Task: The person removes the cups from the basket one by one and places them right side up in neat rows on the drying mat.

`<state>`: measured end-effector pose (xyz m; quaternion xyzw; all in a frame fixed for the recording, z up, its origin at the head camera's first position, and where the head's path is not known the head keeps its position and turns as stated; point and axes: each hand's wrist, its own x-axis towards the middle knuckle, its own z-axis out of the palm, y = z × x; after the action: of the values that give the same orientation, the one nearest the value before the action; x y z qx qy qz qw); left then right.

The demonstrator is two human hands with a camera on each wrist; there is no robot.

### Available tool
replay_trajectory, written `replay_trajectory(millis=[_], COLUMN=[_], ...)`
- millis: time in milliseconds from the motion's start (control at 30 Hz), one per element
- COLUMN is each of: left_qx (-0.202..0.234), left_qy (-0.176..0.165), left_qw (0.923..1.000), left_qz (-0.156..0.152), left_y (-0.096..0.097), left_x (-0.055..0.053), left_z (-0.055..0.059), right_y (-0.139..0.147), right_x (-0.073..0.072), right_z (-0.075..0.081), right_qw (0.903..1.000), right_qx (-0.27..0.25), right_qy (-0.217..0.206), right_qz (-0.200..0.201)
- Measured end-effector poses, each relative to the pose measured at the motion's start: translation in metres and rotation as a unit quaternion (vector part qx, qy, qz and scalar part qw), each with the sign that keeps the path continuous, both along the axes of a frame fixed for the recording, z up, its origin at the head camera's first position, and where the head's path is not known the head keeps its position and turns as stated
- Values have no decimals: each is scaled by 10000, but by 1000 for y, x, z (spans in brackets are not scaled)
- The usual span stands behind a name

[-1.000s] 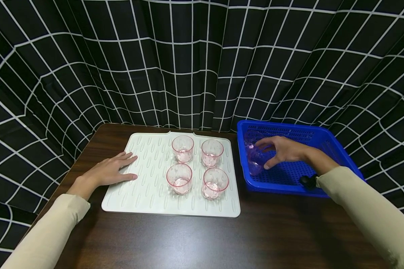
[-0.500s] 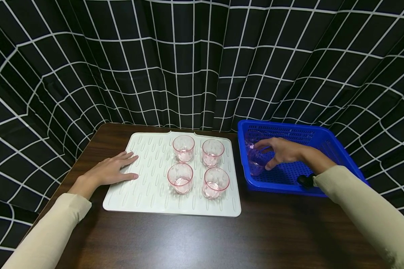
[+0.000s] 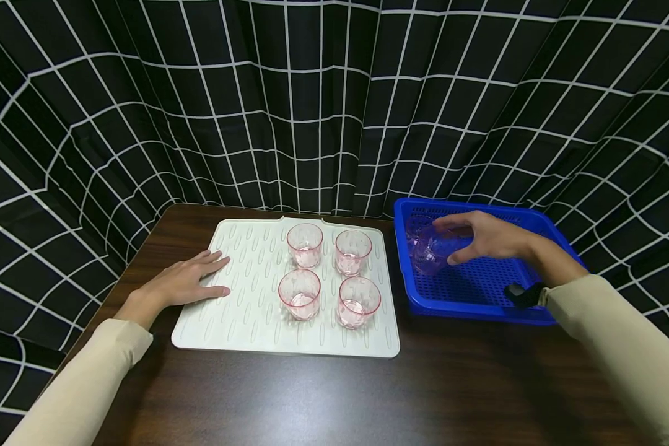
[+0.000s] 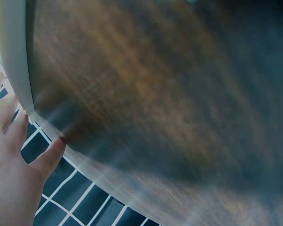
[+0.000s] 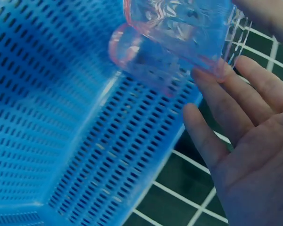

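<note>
My right hand (image 3: pixel 493 236) grips a clear pink-rimmed tumbler (image 3: pixel 430 254) at the left end of the blue basket (image 3: pixel 474 313). In the right wrist view, this tumbler (image 5: pixel 179 30) lies sideways between thumb and fingers. Behind it, a second tumbler (image 5: pixel 148 66) rests in the basket, partly hidden. My left hand (image 3: pixel 181 283) lies flat with spread fingers on the left edge of the white ribbed mat (image 3: pixel 228 328). Several matching tumblers stand upright on the mat, among them a front left one (image 3: pixel 299 296) and a front right one (image 3: pixel 359 303).
The mat and basket sit side by side on a dark wooden table (image 3: pixel 290 396), with a narrow gap between them. A black curtain (image 3: pixel 323 105) with a white grid hangs behind and at both sides. The basket's raised walls surround the right hand's tumbler.
My right hand has closed round the tumbler and lifted it slightly, tilting it and shifting up and right within the basket. The left hand stays on the mat.
</note>
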<state>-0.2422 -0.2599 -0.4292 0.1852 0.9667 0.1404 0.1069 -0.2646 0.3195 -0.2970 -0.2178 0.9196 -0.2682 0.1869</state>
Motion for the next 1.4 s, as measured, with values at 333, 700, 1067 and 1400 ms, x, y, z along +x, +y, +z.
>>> replay_trajectory(millis=[333,700,1067,1400], left_qx=[-27,-40,-28,-6], left_qy=[-9,-21,-32,19], left_qw=[10000,10000,10000,10000], left_qz=[-12,-24,-24,-38], left_y=[0,-2,-2,-2], left_x=[-1,-1,-1,-2], left_z=[-1,-5,-7,-4], right_y=[-2,-30,-81,-140], right_x=[5,11,13,14], right_z=[24,34,40,40], right_qw=[9952,9748,9624,9634], right_qx=[-261,-852,-1438,-1673], right_qy=[832,1770,2104,2025], right_qz=[-452,-1054,-940,-547])
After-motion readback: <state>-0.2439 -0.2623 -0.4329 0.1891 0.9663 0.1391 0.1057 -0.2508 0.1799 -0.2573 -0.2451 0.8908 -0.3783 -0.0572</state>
